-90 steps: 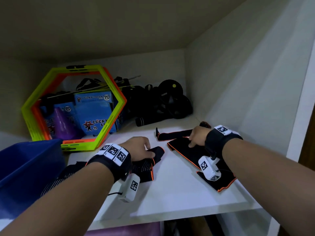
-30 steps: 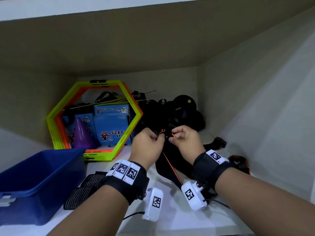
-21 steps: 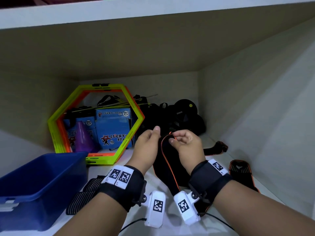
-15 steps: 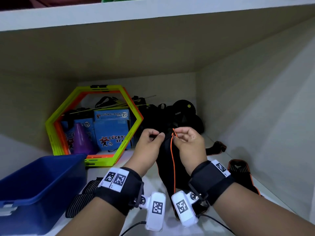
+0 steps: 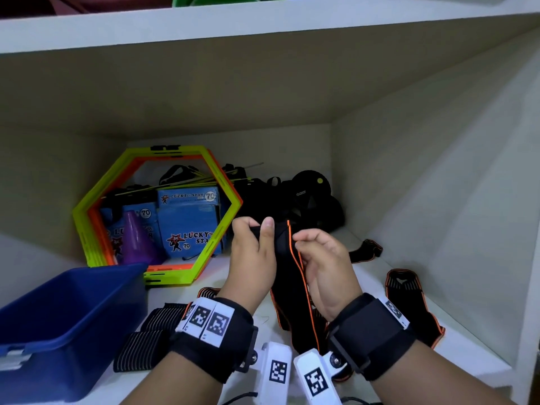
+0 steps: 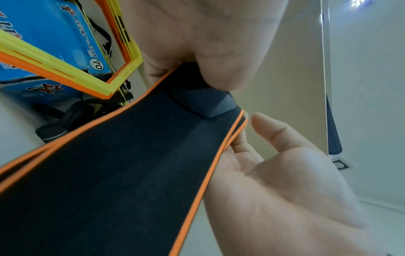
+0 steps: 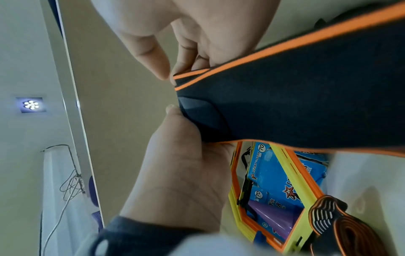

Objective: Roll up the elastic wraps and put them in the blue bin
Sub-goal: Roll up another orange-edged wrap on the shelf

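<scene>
A black elastic wrap (image 5: 287,276) with orange edging hangs upright between my hands, its lower part trailing onto the white shelf (image 5: 248,287). My left hand (image 5: 263,229) pinches the wrap's top end, thumb pressed on a grey patch (image 6: 203,102). My right hand (image 5: 301,238) curls its fingers behind the wrap's orange edge (image 7: 190,72); the thumb stands slightly off it. The blue bin (image 5: 58,317) sits at the lower left. A grey-striped wrap (image 5: 146,337) lies beside the bin. Another orange-edged wrap (image 5: 409,302) lies on the right.
A green and orange hexagon frame (image 5: 157,217) leans at the back left, around blue boxes (image 5: 187,217) and a purple cone (image 5: 136,241). Black gear (image 5: 304,200) is piled in the back corner. A short black strap (image 5: 365,249) lies by the right wall.
Both hands lifted the black wrap off the shelf and hold it upright. In the last second the left thumb moved onto the top end and the right hand shifted along the orange edge.
</scene>
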`<state>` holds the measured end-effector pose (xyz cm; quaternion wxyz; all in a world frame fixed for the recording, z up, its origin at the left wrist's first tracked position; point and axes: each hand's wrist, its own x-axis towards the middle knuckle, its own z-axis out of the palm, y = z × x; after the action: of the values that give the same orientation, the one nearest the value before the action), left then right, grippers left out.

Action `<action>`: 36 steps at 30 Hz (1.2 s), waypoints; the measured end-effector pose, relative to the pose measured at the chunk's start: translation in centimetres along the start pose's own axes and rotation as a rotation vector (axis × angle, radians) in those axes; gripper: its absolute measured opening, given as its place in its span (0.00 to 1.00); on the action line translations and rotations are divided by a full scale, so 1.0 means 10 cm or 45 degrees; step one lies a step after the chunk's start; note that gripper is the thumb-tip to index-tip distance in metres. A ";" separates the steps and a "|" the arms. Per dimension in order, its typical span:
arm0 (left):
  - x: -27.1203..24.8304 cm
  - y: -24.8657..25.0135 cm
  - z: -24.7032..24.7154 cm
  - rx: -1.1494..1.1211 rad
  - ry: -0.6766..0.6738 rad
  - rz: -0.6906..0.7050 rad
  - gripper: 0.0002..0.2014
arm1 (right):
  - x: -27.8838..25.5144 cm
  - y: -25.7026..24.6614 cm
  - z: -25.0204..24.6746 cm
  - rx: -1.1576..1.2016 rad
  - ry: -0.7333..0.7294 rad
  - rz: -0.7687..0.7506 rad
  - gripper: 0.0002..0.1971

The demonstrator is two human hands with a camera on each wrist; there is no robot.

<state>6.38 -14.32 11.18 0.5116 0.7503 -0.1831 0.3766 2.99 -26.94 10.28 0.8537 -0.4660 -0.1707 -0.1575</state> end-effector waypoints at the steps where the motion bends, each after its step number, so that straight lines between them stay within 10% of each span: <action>1: -0.03 0.00 -0.01 0.014 -0.008 0.023 0.14 | -0.03 0.01 -0.01 0.008 0.003 0.016 0.05; 36: -0.39 0.17 -0.09 0.054 -0.128 -0.076 0.11 | -0.41 0.04 -0.08 -0.497 -0.079 -0.064 0.10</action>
<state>2.36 -14.61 9.54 0.4967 0.7840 -0.1782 0.3268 -0.41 -26.93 7.76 0.7373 -0.6229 -0.1748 -0.1947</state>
